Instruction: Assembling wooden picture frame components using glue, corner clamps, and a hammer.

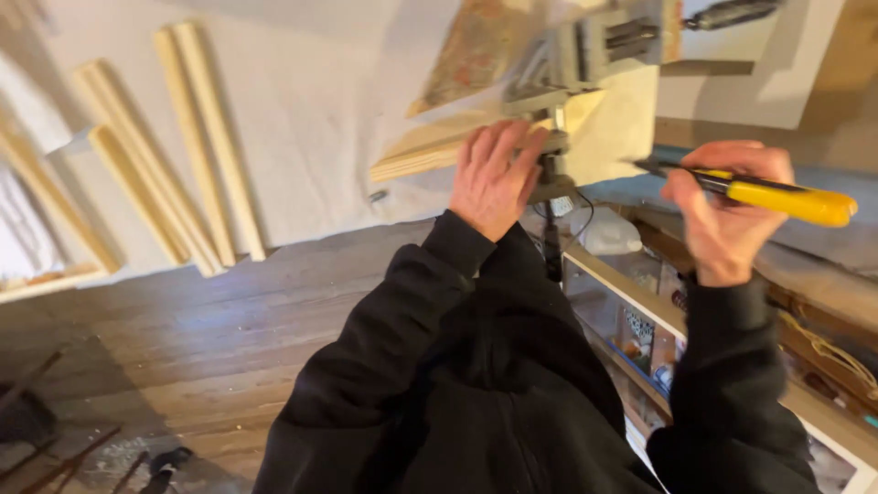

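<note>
One wooden strip (pixel 425 151) lies on the workbench (pixel 622 128), pressed flat under the left hand (pixel 494 178), fingers spread open. The right hand (pixel 722 210) grips one yellow-handled tool (pixel 777 197); its tip is blurred. About five loose wooden slats (pixel 197 137) lie on a white sheet (pixel 320 91). The grey clamp (pixel 594 46) is cut off above.

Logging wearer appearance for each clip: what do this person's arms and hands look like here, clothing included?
Both arms are covered by long black sleeves of a dark, soft-looking top, ending in ribbed cuffs at the wrists. The left hand and right hand are bare: no gloves. No rings, watch or markings can be made out in this slightly blurred head view.
</note>
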